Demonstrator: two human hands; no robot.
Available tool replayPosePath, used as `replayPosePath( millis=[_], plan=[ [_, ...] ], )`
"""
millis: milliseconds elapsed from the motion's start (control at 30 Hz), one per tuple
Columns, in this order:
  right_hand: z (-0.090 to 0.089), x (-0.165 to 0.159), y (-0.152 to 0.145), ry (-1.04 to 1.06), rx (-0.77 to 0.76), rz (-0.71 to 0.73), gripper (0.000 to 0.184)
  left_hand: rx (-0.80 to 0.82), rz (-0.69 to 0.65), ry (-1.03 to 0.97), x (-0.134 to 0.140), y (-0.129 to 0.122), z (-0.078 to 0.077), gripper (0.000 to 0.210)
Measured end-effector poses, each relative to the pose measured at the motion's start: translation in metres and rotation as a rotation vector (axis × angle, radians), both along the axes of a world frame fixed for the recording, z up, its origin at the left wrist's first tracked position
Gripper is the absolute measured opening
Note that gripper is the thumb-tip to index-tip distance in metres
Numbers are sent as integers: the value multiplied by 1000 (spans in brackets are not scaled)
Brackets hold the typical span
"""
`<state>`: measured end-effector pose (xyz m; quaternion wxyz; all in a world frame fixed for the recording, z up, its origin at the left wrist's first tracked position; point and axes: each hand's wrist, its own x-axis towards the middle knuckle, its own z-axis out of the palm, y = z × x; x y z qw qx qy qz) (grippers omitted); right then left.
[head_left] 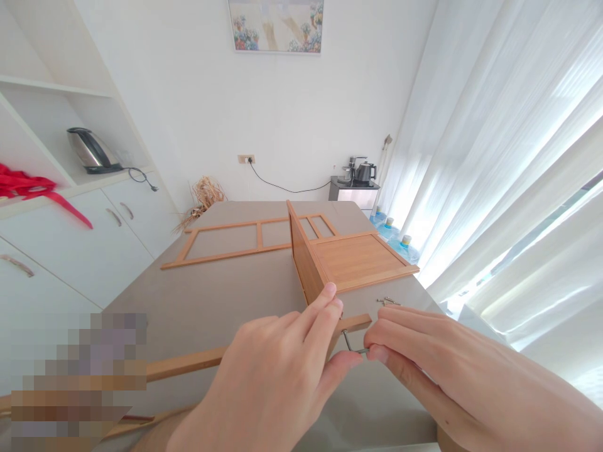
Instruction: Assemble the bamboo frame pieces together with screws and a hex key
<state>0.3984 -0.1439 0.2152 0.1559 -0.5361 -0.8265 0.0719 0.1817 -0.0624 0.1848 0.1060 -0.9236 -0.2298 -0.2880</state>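
Note:
My right hand (424,351) pinches the long arm of an L-shaped hex key (347,340) between thumb and fingers. The key's bent end meets a wooden piece (357,322) at the near end of an upright wooden panel (308,263). My left hand (277,370) is closed round that near end, its fingers along the panel's top corner and its thumb close to the key. It hides most of the joint. A wooden rail (186,364) runs out to the left from behind my left hand. Several loose screws (387,301) lie just beyond my right hand.
On the grey table (226,295), a flat wooden panel (362,254) lies right of the upright one, and an open wooden frame (226,254) lies farther back. Water bottles (405,248) stand by the curtain. A pixelated patch covers the lower left. White cabinets (70,263) line the left.

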Motion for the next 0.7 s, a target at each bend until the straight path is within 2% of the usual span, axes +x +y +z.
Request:
replayPosePath(
  millis=[167, 367, 700],
  plan=[
    [0, -3, 0, 4, -51, -15, 31, 7, -1, 8, 1, 0, 0, 40],
    [2, -6, 2, 33, 64, -20, 27, -20, -4, 12, 1, 0, 1, 39],
    [7, -8, 6, 67, 137, -34, 28, -6, -6, 35, -2, 2, -4, 40]
  ],
)
